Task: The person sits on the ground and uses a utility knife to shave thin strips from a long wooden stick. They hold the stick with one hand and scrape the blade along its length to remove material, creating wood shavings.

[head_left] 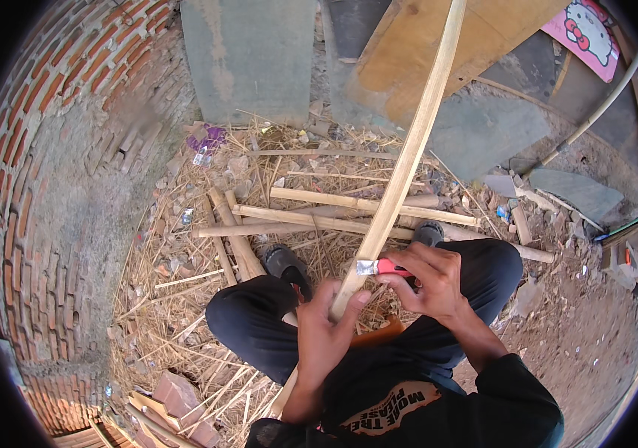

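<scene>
A long pale bamboo strip (405,173) slants from the top of the view down between my knees. My left hand (325,319) is closed round its lower part, thumb along the edge. Below that hand a further length shows beside my forearm. In my right hand (432,285) is a red-and-black-handled cutter (391,267), gripped by the handle. Its short silver blade lies across the strip, just above my left hand. Whether the edge bites into the bamboo I cannot tell.
Several bamboo pieces (319,218) lie crossed on the straw-littered ground around my shoes. A brick wall (32,246) rises at the left. Grey panels (248,63) and a brown board (427,52) lean at the back. Broken brick (183,399) and wood scraps sit at the lower left.
</scene>
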Tool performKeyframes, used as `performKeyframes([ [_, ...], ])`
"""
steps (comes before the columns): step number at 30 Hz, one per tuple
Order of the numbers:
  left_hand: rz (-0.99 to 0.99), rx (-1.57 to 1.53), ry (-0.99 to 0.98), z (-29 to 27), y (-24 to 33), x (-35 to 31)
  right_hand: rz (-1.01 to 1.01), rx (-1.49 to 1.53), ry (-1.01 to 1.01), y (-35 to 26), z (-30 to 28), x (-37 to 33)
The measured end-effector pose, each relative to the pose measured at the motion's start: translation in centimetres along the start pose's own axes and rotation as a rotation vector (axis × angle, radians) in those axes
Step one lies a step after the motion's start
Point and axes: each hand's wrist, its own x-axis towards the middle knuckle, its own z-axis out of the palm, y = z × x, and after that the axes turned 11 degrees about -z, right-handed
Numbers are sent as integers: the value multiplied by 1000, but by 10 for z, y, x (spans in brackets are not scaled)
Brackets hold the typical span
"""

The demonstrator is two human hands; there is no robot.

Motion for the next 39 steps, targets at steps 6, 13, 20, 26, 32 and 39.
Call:
performKeyframes([
  [6,4,-3,26,1,-13,-11,53,-20,-1,13,-9,6],
  [13,-33,5,22,-6,-20,-23,80,50,0,22,-12,11],
  [20,-67,11,25,-15,-26,-33,111,49,-57,24,-21,22],
  [26,-120,-22,-32,-21,-46,-52,323,-72,150,68,-34,38],
  [32,-200,-4,-65,-32,-62,-71,285,-161,79,105,-55,58],
  [39,-239,11,-79,-46,-68,-80,362,-205,-3,152,-66,76],
])
